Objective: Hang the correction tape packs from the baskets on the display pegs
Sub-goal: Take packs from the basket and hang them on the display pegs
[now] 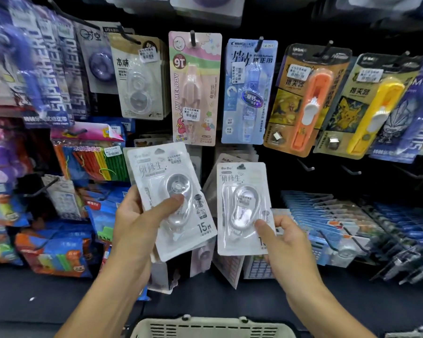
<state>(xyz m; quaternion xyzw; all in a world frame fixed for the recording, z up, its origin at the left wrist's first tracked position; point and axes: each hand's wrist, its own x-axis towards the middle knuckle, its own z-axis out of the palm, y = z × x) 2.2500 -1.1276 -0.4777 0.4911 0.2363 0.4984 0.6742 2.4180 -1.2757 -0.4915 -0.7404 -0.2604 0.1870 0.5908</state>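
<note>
Two white correction tape packs are in our hands in front of the peg wall. Our left hand [137, 215] grips the left pack [171, 198], which is tilted, thumb across its clear blister and fingers behind the card. Our right hand [286, 237] pinches the right pack [243, 208] by its lower right corner and holds it nearly upright, its hang hole at the top. The basket [213, 326] sits at the lower edge of view, just its slatted rim showing; we cannot tell what it contains. We judge the step in hand to be the carry from basket to display, with neither pack hung yet. More cards of the same make appear to hang just behind the two packs, though their peg is hidden. Bare pegs [305, 165] jut out to the right. Next we must level one pack, line its hole up with a peg tip, and slide it on.
</note>
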